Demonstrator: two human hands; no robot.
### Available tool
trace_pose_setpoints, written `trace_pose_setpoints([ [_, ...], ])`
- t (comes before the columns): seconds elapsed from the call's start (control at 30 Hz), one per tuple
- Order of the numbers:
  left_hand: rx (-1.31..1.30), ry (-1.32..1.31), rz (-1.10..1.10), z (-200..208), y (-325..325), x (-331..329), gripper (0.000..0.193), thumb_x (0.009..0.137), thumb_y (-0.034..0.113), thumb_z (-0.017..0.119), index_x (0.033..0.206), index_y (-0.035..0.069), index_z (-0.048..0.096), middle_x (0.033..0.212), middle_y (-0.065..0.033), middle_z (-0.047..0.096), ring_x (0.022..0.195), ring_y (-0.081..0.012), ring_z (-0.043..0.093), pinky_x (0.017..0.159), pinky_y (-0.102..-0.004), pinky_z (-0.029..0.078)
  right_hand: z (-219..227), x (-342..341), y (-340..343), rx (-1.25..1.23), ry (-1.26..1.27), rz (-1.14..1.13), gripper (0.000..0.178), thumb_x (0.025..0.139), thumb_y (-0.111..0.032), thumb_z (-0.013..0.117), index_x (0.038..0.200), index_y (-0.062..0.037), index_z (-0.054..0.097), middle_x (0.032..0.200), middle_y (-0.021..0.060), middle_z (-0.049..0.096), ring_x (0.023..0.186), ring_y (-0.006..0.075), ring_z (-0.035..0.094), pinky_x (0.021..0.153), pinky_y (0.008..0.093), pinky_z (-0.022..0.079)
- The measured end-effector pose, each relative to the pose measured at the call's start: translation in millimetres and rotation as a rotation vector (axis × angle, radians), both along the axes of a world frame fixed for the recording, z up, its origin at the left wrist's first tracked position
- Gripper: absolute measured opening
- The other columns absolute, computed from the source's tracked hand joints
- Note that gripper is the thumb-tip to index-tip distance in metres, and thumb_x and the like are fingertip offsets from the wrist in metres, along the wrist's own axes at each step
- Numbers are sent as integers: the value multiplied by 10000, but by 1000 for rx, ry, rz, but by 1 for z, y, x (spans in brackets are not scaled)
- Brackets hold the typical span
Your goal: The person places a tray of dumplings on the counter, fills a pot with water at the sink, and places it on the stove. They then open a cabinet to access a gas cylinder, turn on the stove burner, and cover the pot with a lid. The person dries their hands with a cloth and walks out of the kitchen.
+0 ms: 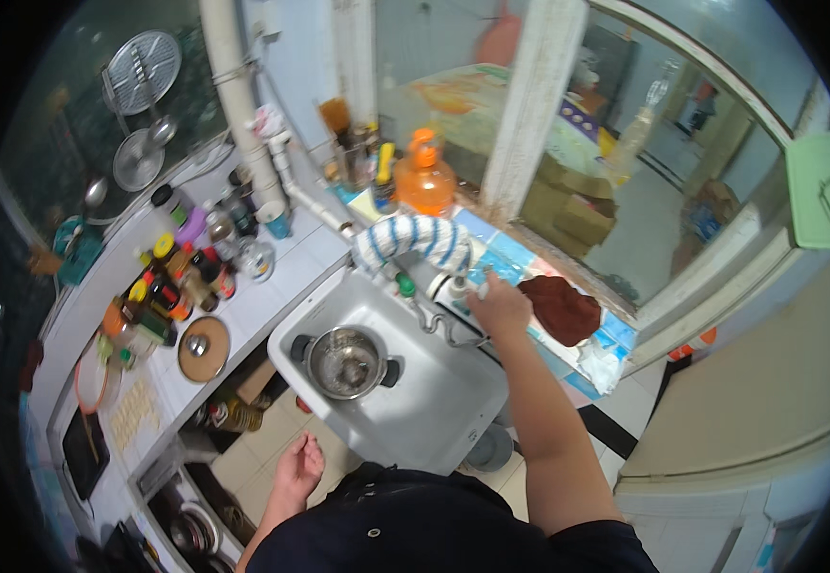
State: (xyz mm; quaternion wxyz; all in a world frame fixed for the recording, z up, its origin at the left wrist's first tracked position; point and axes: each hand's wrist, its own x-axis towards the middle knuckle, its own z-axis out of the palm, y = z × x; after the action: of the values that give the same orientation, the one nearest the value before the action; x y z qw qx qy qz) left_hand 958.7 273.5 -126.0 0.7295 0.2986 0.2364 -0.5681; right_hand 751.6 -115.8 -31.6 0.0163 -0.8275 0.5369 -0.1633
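Right hand near tiled windowsill.

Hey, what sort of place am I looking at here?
It looks like a kitchen, probably in a home: a pot sits in the sink, bottles crowd the counter at left, and ladles hang beyond them.

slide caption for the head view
Right hand at the far edge of a white sink holding a two-handled metal pot, left hand empty.
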Motion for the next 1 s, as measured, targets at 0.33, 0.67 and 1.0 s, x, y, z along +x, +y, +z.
trace_pose_setpoints([
  [0.33, 10, 45, 189, -29, 26, -39, 109, 893, 136, 459, 864, 64, 536, 734, -29, 594, 626, -137, 578, 563, -252, 506, 12, 4, 11, -11, 40, -27, 415, 759, -414, 591, 1026, -100, 550, 877, 131, 623, 809, 315, 621, 685, 441, 483],
  [0.67, 75, 43, 263, -22, 35, -56, 79, 894, 121, 469, 912, 70, 527, 722, -22, 588, 611, -130, 577, 530, -250, 496, 17, 7, 17, 3, 91, -36, 459, 770, -429, 563, 1082, -92, 545, 934, 146, 623, 844, 333, 612, 701, 448, 481],
  [1.0, 48, 31, 268, -24, 41, -59, 87, 895, 129, 473, 896, 81, 546, 726, -23, 594, 611, -123, 580, 548, -247, 505, 18, 6, 19, -26, 90, -14, 457, 779, -424, 557, 1090, -89, 535, 937, 147, 623, 848, 338, 607, 687, 446, 481],
])
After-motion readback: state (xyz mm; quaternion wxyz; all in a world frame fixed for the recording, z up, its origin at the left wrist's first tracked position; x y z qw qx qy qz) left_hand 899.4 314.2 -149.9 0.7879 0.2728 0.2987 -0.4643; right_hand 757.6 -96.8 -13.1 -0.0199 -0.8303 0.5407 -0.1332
